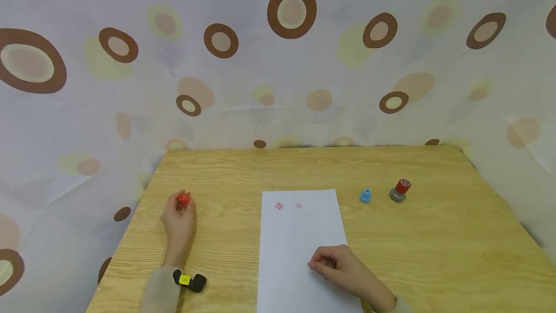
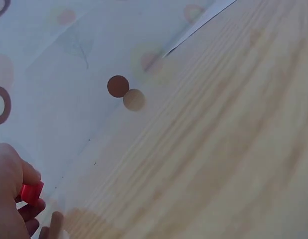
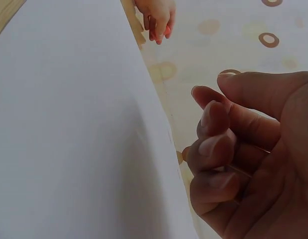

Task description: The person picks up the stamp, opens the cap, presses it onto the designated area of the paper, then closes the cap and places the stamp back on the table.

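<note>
At the left of the table my left hand (image 1: 177, 211) pinches a small red piece (image 1: 184, 200) between thumb and fingers. In the left wrist view the red piece (image 2: 32, 193) shows between the fingertips, partly covered, so its exact kind cannot be told. Over the right side of a white sheet of paper (image 1: 299, 235) is my right hand (image 1: 339, 269), its fingers loosely curled around nothing. The right wrist view shows the same hand (image 3: 243, 144) holding nothing beside the paper. Two red stamp prints (image 1: 279, 206) mark the upper part of the sheet.
Right of the paper stands a small blue stepped piece (image 1: 365, 196). Beyond it a red stamp (image 1: 403, 186) leans against or rests on a grey round base (image 1: 397, 195). A patterned cloth (image 1: 260, 62) hangs behind the wooden table (image 1: 226, 173) and along its sides.
</note>
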### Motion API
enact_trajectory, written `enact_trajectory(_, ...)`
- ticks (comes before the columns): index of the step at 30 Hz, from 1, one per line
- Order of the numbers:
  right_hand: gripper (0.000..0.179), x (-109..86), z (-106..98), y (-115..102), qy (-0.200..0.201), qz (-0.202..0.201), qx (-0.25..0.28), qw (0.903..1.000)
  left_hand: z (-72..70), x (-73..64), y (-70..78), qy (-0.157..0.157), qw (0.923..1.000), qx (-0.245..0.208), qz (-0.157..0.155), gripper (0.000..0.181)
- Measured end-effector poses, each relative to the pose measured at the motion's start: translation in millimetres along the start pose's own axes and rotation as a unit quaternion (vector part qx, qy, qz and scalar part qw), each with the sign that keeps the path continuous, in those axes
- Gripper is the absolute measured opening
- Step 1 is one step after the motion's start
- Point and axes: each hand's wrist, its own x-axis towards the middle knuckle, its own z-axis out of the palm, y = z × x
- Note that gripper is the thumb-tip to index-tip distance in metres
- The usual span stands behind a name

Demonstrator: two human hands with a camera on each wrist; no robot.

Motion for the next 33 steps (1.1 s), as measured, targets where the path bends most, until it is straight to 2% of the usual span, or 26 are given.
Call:
enact_trajectory(4, 0.014, 1.3, 0, 1, -0.005, 0.014, -0.008, 0.9999, -0.5, -11.0, 19.8, -0.037, 0.9989, -0.019, 0.022, 0.032)
enact_trajectory(8, 0.016, 1.8, 0, 1, -0.006, 0.022, -0.014, 0.9996, -2.2, -27.6, 51.5, -0.085, 0.9941, -0.029, 0.061, 0.033)
enact_trajectory(11, 0.016, 2.0, 0, 1, -0.005, 0.020, -0.016, 0.9997, -2.7, -37.9, 65.7, -0.110, 0.9891, -0.026, 0.094, 0.035)
enact_trajectory(14, 0.016, 2.1, 0, 0, -0.003, 0.018, -0.016, 0.9997, -1.3, -46.1, 70.5, -0.129, 0.9851, -0.031, 0.109, 0.039)
enact_trajectory(18, 0.015, 1.8, 0, -3, -0.006, 0.015, -0.004, 0.9999, 1.9, -59.1, 66.9, -0.152, 0.9819, -0.047, 0.103, 0.046)
enact_trajectory(21, 0.015, 1.2, 1, -6, -0.008, 0.013, 0.008, 0.9998, 4.5, -72.5, 66.9, -0.180, 0.9761, -0.062, 0.105, 0.050)
enact_trajectory(24, 0.015, 0.7, 3, -10, -0.009, 0.010, 0.016, 0.9998, 8.1, -90.2, 75.4, -0.211, 0.9664, -0.076, 0.126, 0.052)
enact_trajectory(28, 0.013, 1.1, 7, -16, 0.003, -0.012, 0.014, 0.9998, 17.4, -119.8, 88.8, -0.254, 0.9472, -0.086, 0.176, 0.056)
enact_trajectory(32, 0.005, 3.0, 14, -23, 0.030, -0.064, 0.004, 0.9975, 29.7, -151.0, 97.4, -0.303, 0.9236, -0.089, 0.217, 0.060)
enact_trajectory(33, 0.003, 3.6, 16, -24, 0.036, -0.087, 0.000, 0.9956, 32.3, -158.5, 98.9, -0.317, 0.9192, -0.090, 0.215, 0.061)
